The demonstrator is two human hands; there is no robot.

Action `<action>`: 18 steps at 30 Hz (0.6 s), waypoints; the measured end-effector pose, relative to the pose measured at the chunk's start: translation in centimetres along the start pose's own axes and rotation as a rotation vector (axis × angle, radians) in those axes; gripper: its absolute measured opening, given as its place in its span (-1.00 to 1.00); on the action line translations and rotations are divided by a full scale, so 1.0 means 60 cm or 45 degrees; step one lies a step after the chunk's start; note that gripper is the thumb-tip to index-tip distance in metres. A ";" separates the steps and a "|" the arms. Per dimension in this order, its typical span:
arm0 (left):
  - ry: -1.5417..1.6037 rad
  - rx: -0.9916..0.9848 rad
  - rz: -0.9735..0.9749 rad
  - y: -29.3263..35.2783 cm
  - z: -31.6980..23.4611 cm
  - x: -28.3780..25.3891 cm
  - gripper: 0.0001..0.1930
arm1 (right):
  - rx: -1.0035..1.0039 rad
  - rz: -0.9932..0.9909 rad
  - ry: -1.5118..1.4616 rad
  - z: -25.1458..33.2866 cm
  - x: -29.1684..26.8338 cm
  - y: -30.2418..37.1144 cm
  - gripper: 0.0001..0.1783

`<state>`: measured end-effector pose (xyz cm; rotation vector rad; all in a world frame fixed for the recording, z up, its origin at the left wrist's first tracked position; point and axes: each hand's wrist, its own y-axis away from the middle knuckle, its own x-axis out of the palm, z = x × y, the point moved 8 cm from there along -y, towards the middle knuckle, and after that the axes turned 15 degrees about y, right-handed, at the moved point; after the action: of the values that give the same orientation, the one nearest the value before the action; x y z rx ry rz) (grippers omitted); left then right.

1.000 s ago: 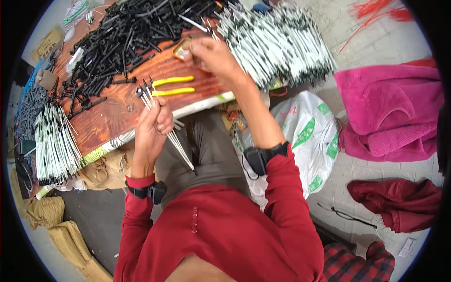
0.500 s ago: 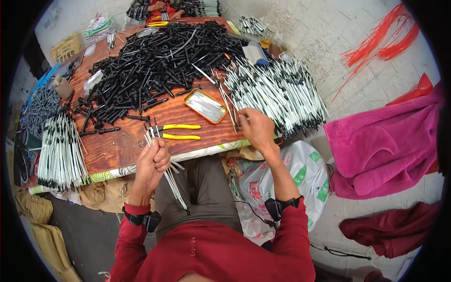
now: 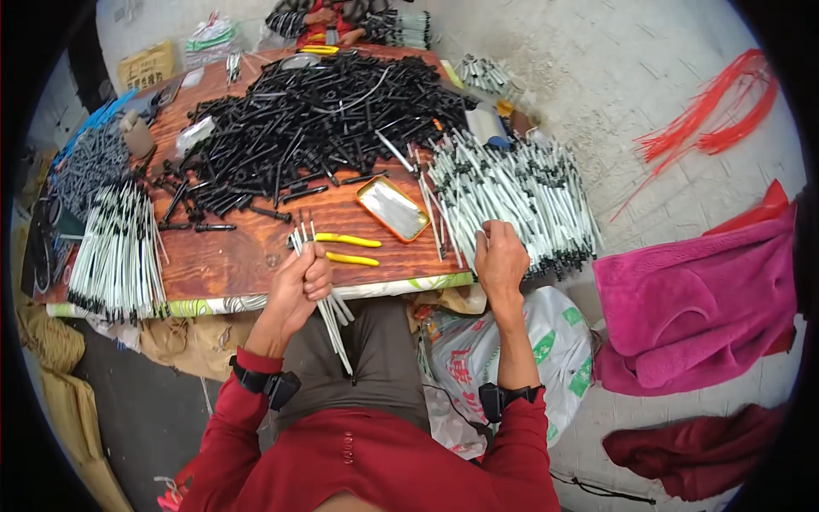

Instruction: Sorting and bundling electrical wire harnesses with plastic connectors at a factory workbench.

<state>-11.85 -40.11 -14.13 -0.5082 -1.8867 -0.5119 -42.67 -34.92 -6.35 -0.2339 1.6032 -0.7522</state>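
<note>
Right hand (image 3: 503, 260) moved from tin (image 3: 394, 210) to rod pile (image 3: 522, 196); grip curled, contents unclear. Left hand (image 3: 300, 282) closed round white rods (image 3: 332, 326).

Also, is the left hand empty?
No, the left hand holds several thin white rods, which extend above and below its closed fingers.

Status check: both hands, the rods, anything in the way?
Left hand closed around several white rods. Right hand at the big rod pile, grip unclear. Yellow-handled pliers close by, possibly in the way.
</note>
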 end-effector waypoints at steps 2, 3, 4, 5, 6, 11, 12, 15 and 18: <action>-0.022 0.000 -0.017 -0.003 0.003 0.000 -0.77 | 0.019 -0.021 0.080 -0.027 0.004 -0.018 -0.84; -0.037 -0.002 -0.028 -0.004 0.004 -0.001 -0.77 | 0.034 -0.023 0.145 -0.041 0.009 -0.029 -0.84; -0.043 -0.010 -0.009 -0.003 0.006 0.002 -0.77 | 0.049 -0.022 0.206 -0.053 0.014 -0.037 -0.84; -0.047 -0.016 -0.008 -0.004 0.008 0.004 -0.77 | 0.061 -0.037 0.215 -0.064 0.019 -0.045 -0.84; -0.050 -0.021 -0.009 -0.005 0.010 0.005 -0.77 | 0.037 0.026 0.254 -0.071 0.032 -0.053 -0.83; -0.048 0.003 -0.035 -0.001 0.002 -0.004 -0.79 | 0.034 0.159 0.149 -0.092 0.055 -0.082 -0.76; -0.054 0.005 -0.034 -0.001 0.000 -0.002 -0.79 | 0.059 0.166 0.066 -0.096 0.058 -0.086 -0.74; -0.058 0.019 -0.061 0.004 -0.002 -0.003 -0.80 | 0.000 0.277 0.241 -0.087 0.081 -0.088 -0.71; -0.082 0.021 -0.071 0.006 -0.004 -0.004 -0.79 | -0.005 0.377 0.203 -0.092 0.094 -0.097 -0.70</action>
<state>-11.40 -39.96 -14.25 -0.4671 -1.9695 -0.5221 -50.51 -40.69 -7.53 0.0630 1.7421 -0.5485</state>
